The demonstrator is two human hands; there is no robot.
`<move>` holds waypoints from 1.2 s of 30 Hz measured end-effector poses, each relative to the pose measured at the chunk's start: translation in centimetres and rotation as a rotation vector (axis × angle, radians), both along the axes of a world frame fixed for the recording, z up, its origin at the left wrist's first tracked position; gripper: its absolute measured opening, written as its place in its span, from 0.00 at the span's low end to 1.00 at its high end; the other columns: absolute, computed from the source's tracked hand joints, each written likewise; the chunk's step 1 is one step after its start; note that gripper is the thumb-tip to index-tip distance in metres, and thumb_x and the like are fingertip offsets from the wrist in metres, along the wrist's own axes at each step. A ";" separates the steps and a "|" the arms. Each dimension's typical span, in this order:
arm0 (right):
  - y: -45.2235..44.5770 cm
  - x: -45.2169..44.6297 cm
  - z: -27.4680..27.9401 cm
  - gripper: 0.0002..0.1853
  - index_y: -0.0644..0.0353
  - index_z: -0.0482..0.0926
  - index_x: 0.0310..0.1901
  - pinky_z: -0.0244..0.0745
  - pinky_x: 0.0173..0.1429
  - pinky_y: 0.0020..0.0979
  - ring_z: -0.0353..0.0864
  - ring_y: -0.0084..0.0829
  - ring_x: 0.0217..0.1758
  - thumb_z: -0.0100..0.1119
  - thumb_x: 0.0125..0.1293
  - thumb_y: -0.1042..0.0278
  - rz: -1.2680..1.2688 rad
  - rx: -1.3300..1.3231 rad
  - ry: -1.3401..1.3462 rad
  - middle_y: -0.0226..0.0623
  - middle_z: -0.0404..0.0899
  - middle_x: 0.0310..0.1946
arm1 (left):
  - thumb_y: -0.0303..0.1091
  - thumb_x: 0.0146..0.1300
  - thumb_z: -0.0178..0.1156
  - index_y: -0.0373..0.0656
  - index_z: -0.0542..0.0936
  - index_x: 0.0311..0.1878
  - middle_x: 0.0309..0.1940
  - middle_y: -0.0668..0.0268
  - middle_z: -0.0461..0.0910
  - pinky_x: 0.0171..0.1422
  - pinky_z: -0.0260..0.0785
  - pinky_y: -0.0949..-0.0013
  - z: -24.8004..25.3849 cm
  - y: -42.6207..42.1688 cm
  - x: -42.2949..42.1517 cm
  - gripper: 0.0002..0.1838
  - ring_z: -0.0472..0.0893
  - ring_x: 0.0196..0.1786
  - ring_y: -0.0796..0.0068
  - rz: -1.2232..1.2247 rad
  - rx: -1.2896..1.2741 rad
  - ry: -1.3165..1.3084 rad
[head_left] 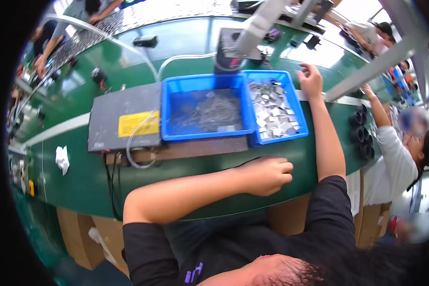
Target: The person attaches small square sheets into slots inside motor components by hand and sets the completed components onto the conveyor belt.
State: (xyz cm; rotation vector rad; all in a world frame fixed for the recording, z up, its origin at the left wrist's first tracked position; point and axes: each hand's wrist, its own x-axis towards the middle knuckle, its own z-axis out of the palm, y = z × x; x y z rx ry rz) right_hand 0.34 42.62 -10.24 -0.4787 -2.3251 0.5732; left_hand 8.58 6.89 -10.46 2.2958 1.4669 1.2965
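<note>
My left hand is closed in a fist above the green table, in front of the blue bins; whatever its fingers hold, if anything, is hidden. My right hand is raised just past the right bin's far right corner, its fingers bent and apart, with nothing visible in them. The right blue bin contains many small, shiny silver metal pieces. Beside it, the larger left blue bin holds a heap of dull grey bits, too blurred to name.
A grey box with a yellow label stands left of the bins, a clear hose and black cables around it. Crumpled white tissue lies farther left. Metal posts rise at right, near black cups and a seated co-worker.
</note>
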 end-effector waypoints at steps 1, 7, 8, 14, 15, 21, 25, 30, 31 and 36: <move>-0.9 0.1 0.4 0.17 0.60 0.89 0.54 0.79 0.44 0.32 0.80 0.32 0.34 0.67 0.63 0.72 0.014 -0.062 0.021 0.38 0.87 0.40 | 0.26 0.58 0.65 0.42 0.79 0.35 0.41 0.58 0.76 0.51 0.79 0.57 0.2 -0.3 0.1 0.04 0.79 0.44 0.54 0.028 -0.037 0.000; -1.2 0.2 0.8 0.16 0.60 0.89 0.53 0.80 0.44 0.32 0.80 0.31 0.35 0.67 0.64 0.74 0.020 -0.047 0.005 0.38 0.87 0.41 | 0.25 0.59 0.64 0.42 0.78 0.35 0.41 0.60 0.76 0.51 0.79 0.57 0.7 -0.6 0.0 0.04 0.79 0.45 0.56 0.074 -0.086 0.020; -1.1 0.3 0.8 0.16 0.60 0.89 0.53 0.80 0.44 0.32 0.80 0.31 0.35 0.67 0.64 0.74 0.015 -0.049 0.006 0.38 0.87 0.41 | 0.25 0.59 0.64 0.42 0.78 0.35 0.41 0.60 0.76 0.51 0.79 0.57 0.8 -0.5 0.1 0.04 0.79 0.45 0.56 0.069 -0.088 0.021; -1.4 0.2 0.9 0.15 0.60 0.89 0.53 0.80 0.44 0.32 0.80 0.31 0.35 0.67 0.64 0.74 0.006 -0.038 -0.005 0.38 0.87 0.42 | 0.25 0.59 0.65 0.42 0.78 0.35 0.41 0.59 0.76 0.51 0.79 0.57 0.7 -0.5 0.0 0.04 0.79 0.45 0.56 0.067 -0.092 0.011; -1.3 0.3 0.8 0.15 0.60 0.89 0.53 0.80 0.44 0.32 0.80 0.31 0.35 0.67 0.64 0.74 0.023 -0.047 -0.008 0.38 0.87 0.42 | 0.26 0.59 0.65 0.42 0.79 0.35 0.41 0.59 0.76 0.51 0.79 0.57 0.5 -0.3 0.0 0.04 0.79 0.45 0.56 0.057 -0.080 0.007; -1.3 0.2 0.7 0.14 0.62 0.89 0.53 0.81 0.46 0.33 0.82 0.32 0.37 0.65 0.67 0.73 0.022 -0.038 -0.023 0.38 0.89 0.43 | 0.27 0.62 0.64 0.42 0.79 0.38 0.43 0.59 0.77 0.52 0.78 0.57 0.3 -0.6 0.0 0.03 0.79 0.44 0.56 0.080 -0.059 0.015; -1.0 0.0 0.6 0.13 0.61 0.90 0.53 0.81 0.47 0.32 0.81 0.31 0.38 0.65 0.69 0.73 0.022 -0.034 -0.055 0.38 0.89 0.44 | 0.28 0.64 0.64 0.42 0.79 0.38 0.43 0.59 0.77 0.52 0.78 0.58 0.6 -0.8 -0.1 0.03 0.78 0.44 0.56 0.075 -0.051 0.013; -0.6 0.1 0.4 0.13 0.60 0.89 0.54 0.81 0.46 0.31 0.80 0.30 0.37 0.65 0.69 0.75 0.026 -0.026 -0.072 0.37 0.88 0.43 | 0.29 0.66 0.64 0.42 0.79 0.38 0.42 0.59 0.76 0.52 0.78 0.58 0.5 -0.8 -0.2 0.03 0.78 0.44 0.56 0.073 -0.058 0.023; -0.6 0.1 0.4 0.14 0.60 0.89 0.55 0.81 0.45 0.30 0.79 0.29 0.36 0.65 0.70 0.75 0.027 -0.027 -0.065 0.36 0.88 0.43 | 0.30 0.67 0.64 0.42 0.79 0.38 0.42 0.59 0.76 0.53 0.78 0.58 0.4 -0.7 -0.1 0.04 0.78 0.44 0.56 0.074 -0.061 0.031; -1.8 0.3 0.9 0.16 0.58 0.88 0.58 0.78 0.42 0.27 0.76 0.26 0.34 0.65 0.70 0.77 0.082 -0.090 0.024 0.35 0.85 0.41 | 0.29 0.66 0.64 0.42 0.79 0.37 0.41 0.59 0.76 0.52 0.78 0.57 0.3 -0.7 0.0 0.04 0.78 0.44 0.55 0.074 -0.054 0.036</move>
